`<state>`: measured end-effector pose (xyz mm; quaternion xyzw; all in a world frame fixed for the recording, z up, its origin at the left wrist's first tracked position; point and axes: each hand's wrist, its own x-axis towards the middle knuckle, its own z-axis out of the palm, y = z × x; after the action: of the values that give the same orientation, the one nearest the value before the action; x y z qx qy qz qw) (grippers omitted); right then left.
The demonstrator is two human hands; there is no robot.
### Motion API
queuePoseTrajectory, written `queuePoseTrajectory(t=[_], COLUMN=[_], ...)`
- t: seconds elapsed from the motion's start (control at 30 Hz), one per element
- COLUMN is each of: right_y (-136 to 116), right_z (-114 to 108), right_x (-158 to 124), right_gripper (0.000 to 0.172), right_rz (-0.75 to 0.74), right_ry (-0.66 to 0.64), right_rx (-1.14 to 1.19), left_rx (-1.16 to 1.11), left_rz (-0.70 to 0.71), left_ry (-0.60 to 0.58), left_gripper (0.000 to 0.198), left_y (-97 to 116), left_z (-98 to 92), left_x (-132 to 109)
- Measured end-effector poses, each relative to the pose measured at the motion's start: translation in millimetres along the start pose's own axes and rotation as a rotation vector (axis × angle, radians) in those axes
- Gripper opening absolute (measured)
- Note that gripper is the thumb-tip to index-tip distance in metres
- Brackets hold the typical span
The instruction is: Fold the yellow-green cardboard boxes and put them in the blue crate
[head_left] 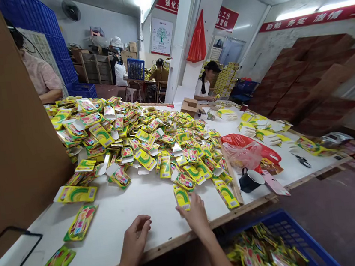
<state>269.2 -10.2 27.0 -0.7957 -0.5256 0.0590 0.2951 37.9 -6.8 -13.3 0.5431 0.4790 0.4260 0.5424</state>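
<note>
My right hand (196, 216) is at the near edge of the pile, its thumb and fingers on either side of the lower end of a small yellow and green box (182, 197). My left hand (137, 237) hovers over the white table with fingers loosely curled and the thumb apart; nothing shows in it. Beyond both hands spreads a large heap of yellow-green boxes (146, 139), many with white end flaps raised. Left of my left hand lie a box showing fruit pictures (80, 223) and a flat green packet (57, 265).
A wooden strip (233, 178) borders the heap on the right. Past it are a dark mug (250, 181), a red plastic bag (268, 152) and scissors (302, 160). A blue crate (300, 225) of packets stands below the table edge. Cardboard (9, 110) rises at left. Other people sit further back.
</note>
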Motion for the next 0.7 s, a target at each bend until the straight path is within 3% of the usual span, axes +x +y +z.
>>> queuePoseTrajectory(t=[0.1,0.2,0.27,0.33,0.4,0.53,0.7], right_y=[-16,-27,-35,-42,-48,-51,-51], right_z=[31,36,34,33,33,34,40], right_x=[-4,-15,-27,-37,-45,-49,-55], right_gripper=[0.05,0.047,0.043,0.037,0.03,0.025,0.019], right_rz=[0.058,0.106,0.128,0.111,0.058,-0.041,-0.009], right_ry=[-0.072,-0.421,-0.677,-0.813,-0.829,-0.718,-0.524], right_rx=[0.185,0.643,0.933,1.09,1.118,1.07,1.016], left_rx=[-0.025,-0.151,-0.266,-0.315,-0.27,-0.144,-0.153], left_rz=[-0.006,0.033,0.074,0.099,0.112,0.121,0.078], left_ry=[0.031,0.094,0.07,0.021,0.016,-0.004,-0.071], left_gripper=[0.027,0.042,0.053,0.053,0.05,0.049,0.049], left_y=[-3,-4,-2,1,3,4,6], left_z=[-1.6,0.3,3.3,5.7,6.1,2.2,0.4], left_x=[0,3,6,8,9,6,2])
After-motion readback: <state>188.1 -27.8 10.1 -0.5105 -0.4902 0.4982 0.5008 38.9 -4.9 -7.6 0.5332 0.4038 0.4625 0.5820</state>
